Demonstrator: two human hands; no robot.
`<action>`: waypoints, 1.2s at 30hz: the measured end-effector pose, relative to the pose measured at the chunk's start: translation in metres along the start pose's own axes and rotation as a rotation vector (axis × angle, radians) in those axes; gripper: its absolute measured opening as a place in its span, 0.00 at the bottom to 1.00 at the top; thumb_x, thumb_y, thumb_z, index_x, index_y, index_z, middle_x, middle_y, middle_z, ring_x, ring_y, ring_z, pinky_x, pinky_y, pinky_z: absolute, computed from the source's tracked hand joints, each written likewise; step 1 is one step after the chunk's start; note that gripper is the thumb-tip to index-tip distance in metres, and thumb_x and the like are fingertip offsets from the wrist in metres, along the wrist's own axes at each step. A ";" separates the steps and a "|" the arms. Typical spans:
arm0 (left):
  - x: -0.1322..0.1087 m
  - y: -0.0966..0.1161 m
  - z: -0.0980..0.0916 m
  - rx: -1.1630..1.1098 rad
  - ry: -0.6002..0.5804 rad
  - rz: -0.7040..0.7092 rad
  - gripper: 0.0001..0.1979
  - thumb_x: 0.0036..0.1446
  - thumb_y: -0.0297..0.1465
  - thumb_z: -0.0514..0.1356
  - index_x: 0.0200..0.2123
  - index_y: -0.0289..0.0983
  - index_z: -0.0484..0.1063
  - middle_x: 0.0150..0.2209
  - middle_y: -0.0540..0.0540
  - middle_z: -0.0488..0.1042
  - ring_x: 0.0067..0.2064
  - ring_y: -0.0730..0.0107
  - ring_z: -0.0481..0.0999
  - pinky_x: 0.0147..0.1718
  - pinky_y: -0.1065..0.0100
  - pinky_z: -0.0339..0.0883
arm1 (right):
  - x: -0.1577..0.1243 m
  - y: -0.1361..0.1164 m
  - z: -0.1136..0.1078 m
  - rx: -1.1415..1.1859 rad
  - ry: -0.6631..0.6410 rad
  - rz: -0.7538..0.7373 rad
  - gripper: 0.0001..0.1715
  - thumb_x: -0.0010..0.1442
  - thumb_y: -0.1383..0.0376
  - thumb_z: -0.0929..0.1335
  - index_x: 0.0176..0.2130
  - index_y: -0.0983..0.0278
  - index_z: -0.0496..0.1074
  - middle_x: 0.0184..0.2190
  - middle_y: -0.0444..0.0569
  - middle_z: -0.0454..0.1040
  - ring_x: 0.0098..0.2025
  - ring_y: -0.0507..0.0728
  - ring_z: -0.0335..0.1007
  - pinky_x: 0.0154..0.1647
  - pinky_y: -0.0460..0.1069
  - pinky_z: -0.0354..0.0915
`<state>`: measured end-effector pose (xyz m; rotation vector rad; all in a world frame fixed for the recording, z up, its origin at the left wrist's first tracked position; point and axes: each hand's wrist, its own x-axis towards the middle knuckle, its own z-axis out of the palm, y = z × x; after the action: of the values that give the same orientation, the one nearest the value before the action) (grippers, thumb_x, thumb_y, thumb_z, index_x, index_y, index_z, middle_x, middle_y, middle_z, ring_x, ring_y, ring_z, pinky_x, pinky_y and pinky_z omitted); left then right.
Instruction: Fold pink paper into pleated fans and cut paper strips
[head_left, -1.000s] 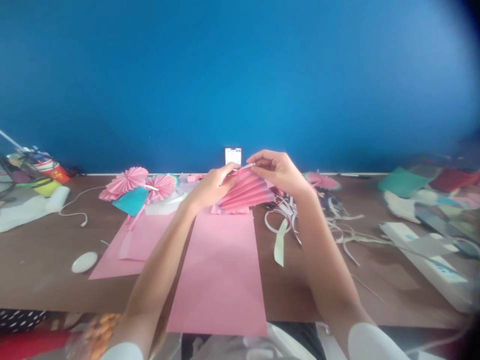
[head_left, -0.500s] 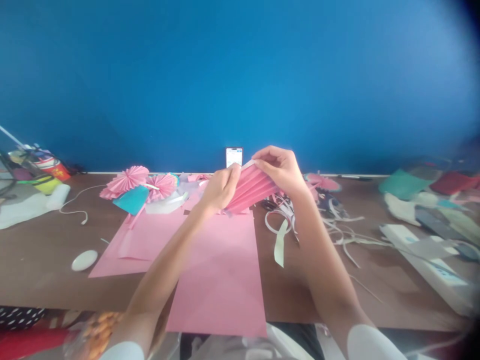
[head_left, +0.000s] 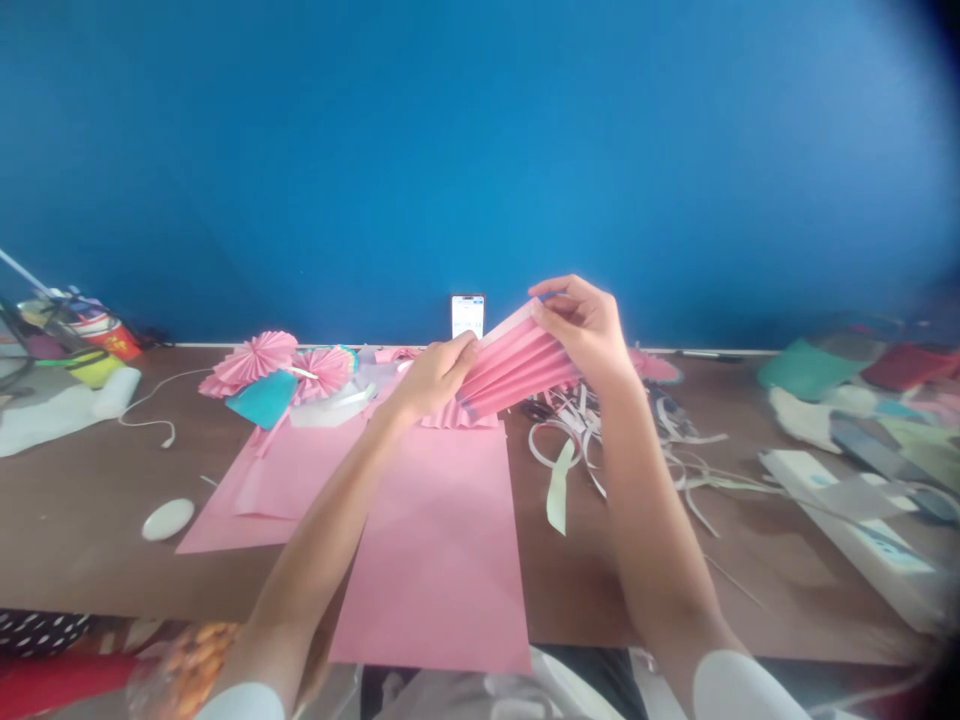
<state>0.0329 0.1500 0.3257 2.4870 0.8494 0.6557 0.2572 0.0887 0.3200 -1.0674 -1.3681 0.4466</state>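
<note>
Between my hands a pink pleated paper (head_left: 517, 368) is held up at a slant above the table. My left hand (head_left: 439, 378) pinches its lower left end. At the upper right end, my right hand (head_left: 585, 325) grips the top edge between thumb and fingers, along a pale strip. The folds run lengthwise and are partly spread. Below lies a flat pink sheet (head_left: 442, 550) reaching over the table's front edge. Another piece of pleated pink paper (head_left: 457, 415) shows just under the held one.
Pink paper rosettes (head_left: 259, 362) and a teal paper piece (head_left: 262, 400) lie left, near more pink sheets (head_left: 300, 465). A lit phone (head_left: 468, 314) leans on the blue wall. White paper strips (head_left: 581, 420), a power strip (head_left: 855, 530) and a white oval object (head_left: 168, 520) are on the table.
My right hand has moved up and to the right, drawing the pleated paper out wider. My left hand has shifted slightly left and still pinches its end.
</note>
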 end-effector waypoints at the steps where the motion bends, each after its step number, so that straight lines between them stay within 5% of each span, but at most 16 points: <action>1: 0.000 -0.001 -0.001 -0.019 0.011 0.004 0.22 0.71 0.48 0.43 0.30 0.41 0.57 0.23 0.53 0.58 0.26 0.69 0.62 0.28 0.65 0.52 | 0.000 -0.001 -0.002 0.006 0.031 0.002 0.14 0.61 0.56 0.71 0.44 0.62 0.74 0.30 0.46 0.76 0.29 0.54 0.70 0.31 0.50 0.65; 4: 0.000 -0.006 -0.001 -0.107 -0.026 -0.005 0.21 0.70 0.48 0.46 0.31 0.40 0.62 0.26 0.52 0.62 0.28 0.70 0.65 0.29 0.67 0.56 | 0.000 -0.003 -0.006 0.013 0.085 0.008 0.13 0.59 0.59 0.73 0.43 0.62 0.75 0.29 0.46 0.77 0.29 0.54 0.71 0.32 0.50 0.66; 7: 0.000 -0.012 0.000 -0.246 -0.202 -0.059 0.18 0.68 0.48 0.51 0.42 0.40 0.69 0.35 0.50 0.72 0.29 0.70 0.71 0.30 0.68 0.65 | 0.001 -0.002 -0.008 -0.008 0.071 0.005 0.13 0.57 0.59 0.74 0.42 0.62 0.75 0.30 0.47 0.79 0.31 0.56 0.73 0.33 0.50 0.68; 11: -0.001 -0.017 0.000 -0.436 -0.440 -0.134 0.19 0.65 0.43 0.56 0.55 0.42 0.66 0.38 0.47 0.78 0.30 0.67 0.79 0.32 0.65 0.72 | 0.002 0.000 -0.009 -0.030 -0.002 0.000 0.13 0.57 0.58 0.74 0.40 0.63 0.77 0.32 0.48 0.80 0.34 0.57 0.76 0.35 0.51 0.69; 19: -0.008 -0.004 -0.026 -0.377 -0.628 -0.178 0.14 0.61 0.40 0.61 0.48 0.42 0.72 0.37 0.45 0.82 0.34 0.62 0.83 0.32 0.66 0.73 | -0.002 -0.014 -0.011 -0.073 -0.154 -0.009 0.15 0.59 0.58 0.73 0.44 0.63 0.77 0.35 0.50 0.82 0.36 0.59 0.78 0.36 0.51 0.70; 24: -0.013 0.025 -0.034 -0.150 -0.388 -0.003 0.16 0.61 0.44 0.62 0.48 0.42 0.75 0.45 0.44 0.80 0.46 0.60 0.80 0.40 0.67 0.71 | -0.011 -0.033 -0.009 -0.085 -0.170 -0.078 0.14 0.61 0.59 0.73 0.45 0.62 0.76 0.36 0.49 0.82 0.38 0.60 0.79 0.39 0.52 0.70; 26: -0.016 0.040 -0.029 -0.166 -0.185 0.072 0.16 0.64 0.43 0.60 0.49 0.41 0.74 0.47 0.45 0.79 0.44 0.64 0.79 0.44 0.66 0.69 | -0.016 -0.043 -0.007 -0.111 -0.167 -0.120 0.12 0.61 0.61 0.72 0.45 0.60 0.77 0.37 0.48 0.82 0.39 0.60 0.79 0.40 0.53 0.70; 29: -0.021 0.059 -0.020 -0.103 0.115 0.132 0.14 0.64 0.43 0.60 0.44 0.39 0.74 0.39 0.46 0.79 0.38 0.67 0.77 0.36 0.69 0.68 | -0.023 -0.058 -0.005 -0.152 -0.107 -0.208 0.09 0.61 0.64 0.73 0.43 0.58 0.77 0.38 0.48 0.81 0.41 0.61 0.79 0.42 0.53 0.71; 33: -0.029 0.069 -0.012 0.072 0.330 0.253 0.09 0.67 0.37 0.58 0.37 0.38 0.73 0.32 0.48 0.78 0.31 0.71 0.75 0.31 0.70 0.67 | -0.027 -0.069 -0.001 -0.168 -0.037 -0.405 0.05 0.62 0.67 0.72 0.41 0.58 0.73 0.39 0.46 0.81 0.40 0.58 0.78 0.39 0.53 0.71; 36: -0.032 0.070 -0.006 0.163 0.506 0.409 0.05 0.66 0.30 0.59 0.42 0.38 0.75 0.35 0.47 0.80 0.34 0.71 0.78 0.33 0.71 0.70 | -0.026 -0.071 0.003 -0.200 0.067 -0.600 0.06 0.63 0.69 0.71 0.36 0.59 0.70 0.39 0.45 0.80 0.40 0.57 0.77 0.39 0.54 0.71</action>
<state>0.0385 0.0804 0.3586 2.7101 0.5682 1.4520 0.2271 0.0344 0.3627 -0.7659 -1.6111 -0.1679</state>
